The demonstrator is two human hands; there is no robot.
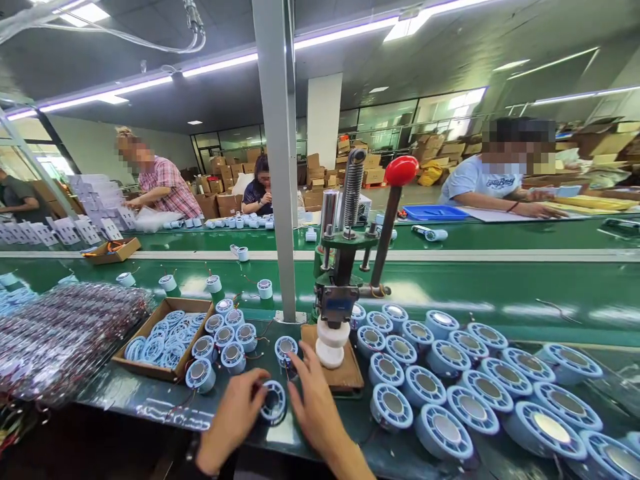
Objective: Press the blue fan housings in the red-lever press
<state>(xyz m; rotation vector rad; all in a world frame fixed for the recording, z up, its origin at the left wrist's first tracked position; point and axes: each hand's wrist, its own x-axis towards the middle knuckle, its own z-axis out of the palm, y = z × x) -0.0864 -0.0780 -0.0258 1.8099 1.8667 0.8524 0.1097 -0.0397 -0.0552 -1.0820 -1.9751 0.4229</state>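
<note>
My left hand point(234, 408) has its fingers curled against the left rim of a blue round housing point(273, 403) at the bench's front edge. This housing looks dark and hollow inside. Just to the right is my right hand point(316, 399), fingers stretched and apart. Its fingertips are close to a second blue housing point(287, 349) with a silver disc in its middle; whether they touch it I cannot tell. Right behind my right hand stands a hand press point(339, 300) with a red-knobbed lever point(401, 172) and white round pads point(331, 343) over a brown base plate point(353, 373).
Many blue housings with silver discs point(445, 427) fill the bench at right; several more point(233, 357) stand at left. A cardboard box point(170, 340) holds blue rings. Bagged parts point(65, 340) lie far left. A grey post point(280, 167) rises before the green conveyor point(480, 287). Co-workers point(167, 187) work beyond.
</note>
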